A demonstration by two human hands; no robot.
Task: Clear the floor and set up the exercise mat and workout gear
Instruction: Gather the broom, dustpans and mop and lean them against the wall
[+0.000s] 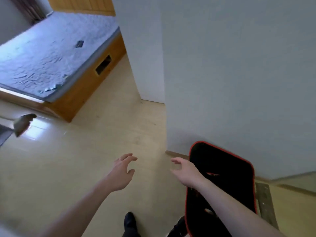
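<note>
A black mat with a red border (227, 168) stands upright against the white wall at the lower right, partly hidden by my right forearm. My right hand (185, 170) reaches out just left of its edge, fingers spread, holding nothing. My left hand (122, 171) is out in front over the pale floor, fingers apart and empty. Both hands are about level, a gap of floor between them.
A bed with a bare grey-blue mattress (51, 53) on a wooden frame (89, 89) fills the upper left. A white wall corner (152, 65) juts out ahead. A dull greenish object (23, 124) lies at the left edge. My dark shoe (130, 221) is below.
</note>
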